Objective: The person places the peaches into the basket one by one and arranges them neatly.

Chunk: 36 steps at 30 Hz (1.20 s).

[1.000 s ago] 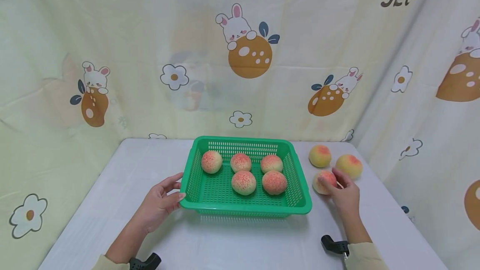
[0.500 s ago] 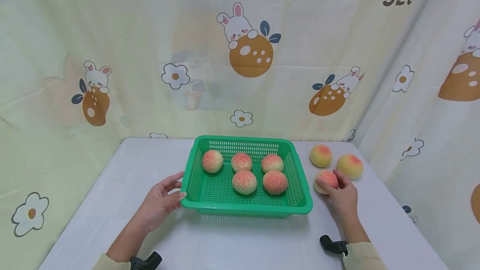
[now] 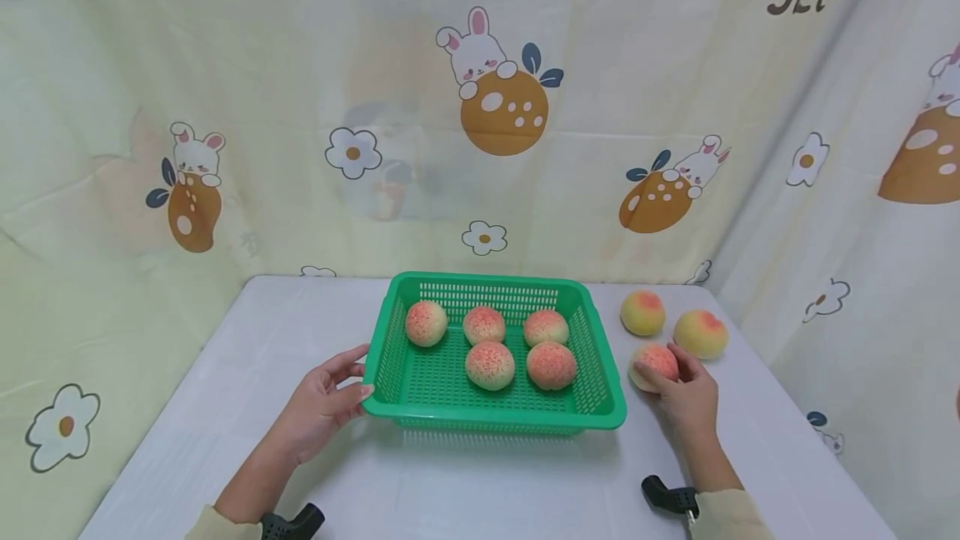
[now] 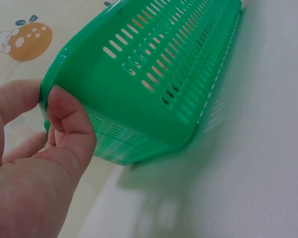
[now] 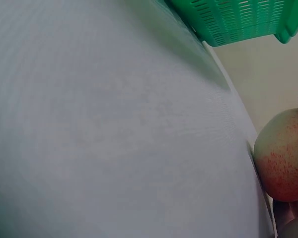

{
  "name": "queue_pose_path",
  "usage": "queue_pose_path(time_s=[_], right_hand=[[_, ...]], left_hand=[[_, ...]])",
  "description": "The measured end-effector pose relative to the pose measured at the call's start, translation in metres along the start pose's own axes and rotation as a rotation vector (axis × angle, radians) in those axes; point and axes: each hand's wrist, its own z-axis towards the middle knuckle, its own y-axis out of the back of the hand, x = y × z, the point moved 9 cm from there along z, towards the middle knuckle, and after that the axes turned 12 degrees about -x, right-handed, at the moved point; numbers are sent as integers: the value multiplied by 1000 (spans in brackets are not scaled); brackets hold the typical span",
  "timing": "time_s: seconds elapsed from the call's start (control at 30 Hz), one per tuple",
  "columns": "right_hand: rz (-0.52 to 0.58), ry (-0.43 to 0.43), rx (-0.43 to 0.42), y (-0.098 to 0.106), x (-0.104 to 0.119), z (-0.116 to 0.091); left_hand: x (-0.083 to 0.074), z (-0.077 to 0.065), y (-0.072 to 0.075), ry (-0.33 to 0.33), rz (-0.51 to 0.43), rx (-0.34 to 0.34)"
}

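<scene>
Fingers (image 3: 687, 365) of the right hand (image 3: 691, 397) are grasping a peach (image 3: 657, 356) on the table (image 3: 480, 486), beside the green basket (image 3: 431, 388), whose rim (image 3: 495, 417) the left hand (image 3: 318, 407) is pinching. The peach is looking light, firm and probably non-slip, its rounded sides suiting a gentle hold.

"Is the green, slatted, rectangular plastic basket (image 3: 495, 418) one colour?"

"Yes, solid bright green. The six round, cream-coloured peaches (image 3: 490, 366) wear coral-red speckles."

"And the two round yellow peaches (image 3: 642, 312)?"

"Blushed orange-red on yellow."

"The pale cream fabric curtain (image 3: 300, 90)?"

"Printed with white rabbits (image 3: 474, 57), brown fruits (image 3: 504, 115), blue leaves (image 3: 532, 57), white flowers (image 3: 353, 153)."
</scene>
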Motion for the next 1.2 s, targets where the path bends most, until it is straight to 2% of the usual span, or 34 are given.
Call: queue_pose_path(time_s=[0.33,0.57,0.77,0.97,1.2], right_hand=[[-5,37,11,7,10,-6],[83,28,13,9,21,-18],[147,24,17,15,37,-28],[148,49,3,23,54,-36],[188,82,31,20,76,-47]], left_hand=[[-1,1,1,-3,-4,4],[0,0,1,-3,2,3],[1,0,1,-5,-8,1],[2,0,0,-6,-22,12],[3,1,0,1,-29,3]])
